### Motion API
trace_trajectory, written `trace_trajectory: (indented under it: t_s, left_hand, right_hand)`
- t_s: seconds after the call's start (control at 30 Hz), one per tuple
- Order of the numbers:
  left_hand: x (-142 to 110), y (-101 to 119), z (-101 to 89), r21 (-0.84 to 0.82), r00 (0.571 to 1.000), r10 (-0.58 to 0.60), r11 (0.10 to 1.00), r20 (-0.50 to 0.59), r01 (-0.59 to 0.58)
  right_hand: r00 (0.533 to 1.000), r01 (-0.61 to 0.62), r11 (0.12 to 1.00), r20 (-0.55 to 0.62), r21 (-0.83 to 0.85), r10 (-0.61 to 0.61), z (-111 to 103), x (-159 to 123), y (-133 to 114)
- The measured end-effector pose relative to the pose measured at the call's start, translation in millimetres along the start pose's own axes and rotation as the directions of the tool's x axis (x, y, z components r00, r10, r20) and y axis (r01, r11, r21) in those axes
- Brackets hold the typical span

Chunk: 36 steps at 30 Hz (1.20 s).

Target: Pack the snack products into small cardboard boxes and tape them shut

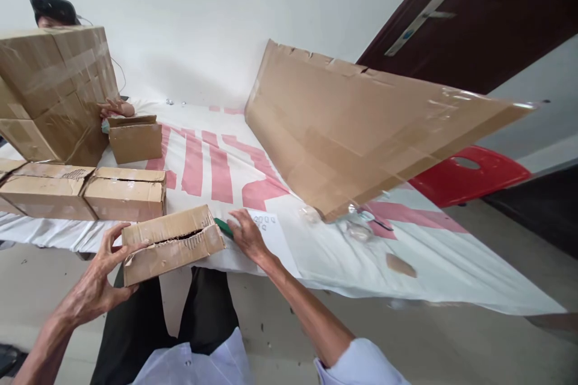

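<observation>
A small cardboard box (174, 243) sits tilted at the table's near edge, with a ragged, torn slit along its top seam. My left hand (106, 267) grips its left end, the fingers on top and the thumb low on the near side. Just off the box's right end, my right hand (246, 233) is closed around a slim green tool (223, 227) that points toward the box. Whether the tool has a blade cannot be seen. Under my right wrist lies a white paper sheet (276, 240) with small printed shapes.
Taped cardboard boxes (49, 192) line the table's left edge. Behind them stand a large carton stack (54, 84) and an opened box (135, 141), near another person's hand (117, 108). A big cardboard sheet (352, 126) leans at right, beside a red chair (469, 174) and crumpled tape (359, 230).
</observation>
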<state>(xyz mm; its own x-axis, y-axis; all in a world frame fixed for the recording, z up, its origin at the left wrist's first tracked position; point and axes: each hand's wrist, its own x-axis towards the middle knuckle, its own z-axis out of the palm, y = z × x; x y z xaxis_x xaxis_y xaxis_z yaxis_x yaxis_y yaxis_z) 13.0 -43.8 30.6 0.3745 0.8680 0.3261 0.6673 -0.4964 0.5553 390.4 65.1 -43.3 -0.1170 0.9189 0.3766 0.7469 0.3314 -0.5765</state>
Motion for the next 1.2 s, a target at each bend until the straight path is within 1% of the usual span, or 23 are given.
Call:
trace_trajectory:
  t_s: [0.03, 0.07, 0.1, 0.13, 0.17, 0.2, 0.23, 0.3, 0.37, 0.4, 0.47, 0.53, 0.6, 0.67, 0.73, 0.77, 0.8, 0.87, 0.93, 0.97, 1.1, 1.17, 1.2]
  left_hand:
    - [1.0, 2.0, -0.1, -0.006, 1.000, 0.010, 1.000, -0.001, -0.010]
    - [2.1, 3.9, -0.1, -0.007, 1.000, 0.023, 1.000, 0.000, -0.023]
    - [3.3, 5.7, 0.0, -0.006, 0.999, 0.031, 1.000, 0.007, -0.031]
    - [4.3, 7.3, 0.2, -0.004, 0.999, 0.032, 0.999, 0.020, -0.032]
    - [4.8, 8.4, 0.7, -0.001, 0.999, 0.026, 1.000, 0.035, -0.026]
    - [4.9, 9.0, 1.3, 0.001, 0.999, 0.011, 1.000, 0.050, -0.011]
    - [4.4, 8.8, 2.1, 0.002, 0.998, -0.006, 1.000, 0.058, 0.006]
    - [2.4, 7.0, 3.8, 0.002, 0.998, -0.023, 1.000, 0.051, 0.023]
    - [0.5, 4.4, 5.3, 0.002, 0.999, -0.027, 1.000, 0.040, 0.027]
    - [0.2, 3.4, 5.7, -0.002, 0.999, -0.030, 1.000, 0.039, 0.030]
    - [0.9, 2.4, 5.4, -0.016, 0.998, -0.038, 0.999, 0.049, 0.039]
    - [2.9, 2.6, 3.8, -0.031, 0.997, -0.040, 0.999, 0.061, 0.042]
    - [4.5, 3.2, 0.7, -0.049, 0.996, -0.040, 0.998, 0.084, 0.044]
    - [5.2, 3.7, -3.2, -0.079, 0.992, -0.045, 0.995, 0.121, 0.055]
    - [5.2, 3.8, -6.9, -0.106, 0.986, -0.053, 0.992, 0.160, 0.071]
    - [5.0, 3.8, -8.1, -0.113, 0.984, -0.054, 0.991, 0.171, 0.074]
    - [4.9, 3.6, -8.6, -0.118, 0.984, -0.051, 0.990, 0.171, 0.071]
    - [4.6, 2.7, -6.9, -0.123, 0.987, -0.045, 0.990, 0.152, 0.064]
    - [4.4, 0.9, -1.7, -0.134, 0.991, -0.052, 0.989, 0.122, 0.068]
    - [4.3, -0.4, 1.9, -0.138, 0.993, -0.064, 0.987, 0.103, 0.078]
    - [4.0, -4.4, 16.5, -0.161, 0.992, -0.121, 0.979, 0.034, 0.125]
    - [3.2, -3.5, 20.6, -0.183, 0.991, -0.132, 0.974, 0.007, 0.131]
    - [2.5, -2.1, 21.6, -0.195, 0.991, -0.132, 0.972, -0.010, 0.128]
  right_hand:
    - [0.996, 0.090, 0.995, -0.027, 0.036, -0.089, -5.5, 3.6, -10.9]
    - [0.979, 0.201, 0.978, -0.026, 0.062, -0.200, -13.5, 6.9, -24.0]
    - [0.946, 0.320, 0.944, 0.018, 0.079, -0.323, -22.4, 9.2, -38.4]
    - [0.894, 0.432, 0.898, 0.086, 0.086, -0.439, -30.6, 10.0, -53.1]
    - [0.838, 0.519, 0.851, 0.148, 0.080, -0.525, -37.2, 8.7, -66.9]
    - [0.788, 0.587, 0.807, 0.184, 0.061, -0.588, -41.9, 5.3, -78.7]
    - [0.752, 0.638, 0.769, 0.193, 0.026, -0.630, -44.7, 0.0, -88.1]
    - [0.704, 0.706, 0.705, 0.168, -0.064, -0.690, -47.3, -14.6, -99.0]
    - [0.658, 0.753, 0.649, 0.156, -0.109, -0.737, -49.0, -30.0, -101.8]
    - [0.643, 0.765, 0.636, 0.165, -0.101, -0.748, -50.1, -36.3, -101.8]
    - [0.649, 0.755, 0.655, 0.190, -0.041, -0.737, -51.8, -43.2, -101.7]
    - [0.677, 0.717, 0.697, 0.213, 0.028, -0.705, -51.0, -41.8, -103.4]
    - [0.707, 0.668, 0.740, 0.242, 0.078, -0.664, -47.2, -33.0, -106.7]
    - [0.733, 0.607, 0.789, 0.319, 0.089, -0.600, -41.7, -19.1, -110.8]
    - [0.737, 0.544, 0.838, 0.447, 0.054, -0.507, -36.6, -2.5, -114.7]
    - [0.721, 0.523, 0.852, 0.518, 0.029, -0.460, -34.2, 6.2, -116.5]
    - [0.689, 0.516, 0.857, 0.590, 0.007, -0.420, -31.9, 14.6, -118.2]
    - [0.609, 0.530, 0.846, 0.716, -0.047, -0.341, -26.7, 29.8, -122.2]
    - [0.535, 0.585, 0.804, 0.797, -0.110, -0.280, -20.0, 41.7, -128.3]
    - [0.506, 0.615, 0.775, 0.826, -0.143, -0.249, -16.3, 46.2, -132.4]
    - [0.427, 0.718, 0.657, 0.891, -0.228, -0.157, -4.0, 58.0, -152.9]
    - [0.398, 0.756, 0.612, 0.905, -0.231, -0.150, -1.0, 60.9, -158.5]
    - [0.385, 0.771, 0.599, 0.908, -0.216, -0.168, -0.3, 61.4, -158.5]
